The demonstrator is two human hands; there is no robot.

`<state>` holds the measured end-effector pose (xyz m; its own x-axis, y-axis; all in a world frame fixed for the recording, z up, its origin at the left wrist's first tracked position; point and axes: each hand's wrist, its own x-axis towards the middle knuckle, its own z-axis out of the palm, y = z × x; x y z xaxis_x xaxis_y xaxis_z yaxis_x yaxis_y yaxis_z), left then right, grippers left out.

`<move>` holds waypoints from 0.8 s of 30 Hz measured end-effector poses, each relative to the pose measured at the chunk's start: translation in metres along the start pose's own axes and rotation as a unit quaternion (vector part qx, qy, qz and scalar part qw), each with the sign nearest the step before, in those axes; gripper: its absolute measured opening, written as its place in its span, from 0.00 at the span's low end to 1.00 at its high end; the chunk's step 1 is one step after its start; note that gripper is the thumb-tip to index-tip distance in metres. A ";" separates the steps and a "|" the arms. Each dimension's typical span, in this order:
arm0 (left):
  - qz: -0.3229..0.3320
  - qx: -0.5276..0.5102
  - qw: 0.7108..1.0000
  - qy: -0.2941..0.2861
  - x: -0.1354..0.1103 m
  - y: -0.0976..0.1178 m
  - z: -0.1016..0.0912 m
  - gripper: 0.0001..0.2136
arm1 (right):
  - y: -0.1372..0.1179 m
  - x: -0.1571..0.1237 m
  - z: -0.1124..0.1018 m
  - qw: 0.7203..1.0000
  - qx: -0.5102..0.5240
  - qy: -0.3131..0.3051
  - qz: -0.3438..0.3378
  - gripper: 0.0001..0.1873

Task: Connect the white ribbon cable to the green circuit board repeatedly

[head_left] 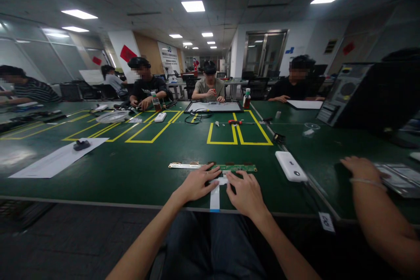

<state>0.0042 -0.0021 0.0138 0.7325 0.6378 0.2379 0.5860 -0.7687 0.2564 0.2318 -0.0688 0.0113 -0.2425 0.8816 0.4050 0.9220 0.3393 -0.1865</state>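
Observation:
A long, narrow circuit board [243,168] lies crosswise on the green table, green at its right part and silvery-white at its left. From its middle a white flat ribbon cable [215,199] with a blue end runs toward the table's front edge. My left hand [198,182] rests flat, fingers stretched over the board and thumb on the cable. My right hand [246,190] has its fingers bent and apart, with the index fingertip at the cable's upper end beside the board. Fingers partly hide the place where cable and board meet.
Right of my hands lies a white power bank [291,166] with a cable. Another person's arm [377,197] rests farther right, near a computer tower [344,92]. Beyond are a red screwdriver [235,122] and yellow tape outlines. Paper [59,159] lies left; co-workers sit opposite.

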 end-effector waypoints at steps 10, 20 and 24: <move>-0.013 -0.006 1.000 0.010 0.001 0.000 0.002 0.25 | 0.001 -0.001 0.000 0.999 0.022 0.012 -0.020 0.21; -0.012 -0.006 1.000 0.012 0.000 0.000 0.003 0.24 | 0.002 -0.001 -0.001 0.999 0.029 0.000 -0.030 0.20; -0.011 -0.009 1.000 0.016 0.000 -0.001 0.005 0.24 | 0.001 -0.001 0.000 1.000 0.020 0.003 -0.020 0.20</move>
<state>0.0051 -0.0014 0.0088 0.7081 0.6561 0.2609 0.5956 -0.7535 0.2785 0.2331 -0.0688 0.0104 -0.2764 0.8655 0.4178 0.8988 0.3867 -0.2065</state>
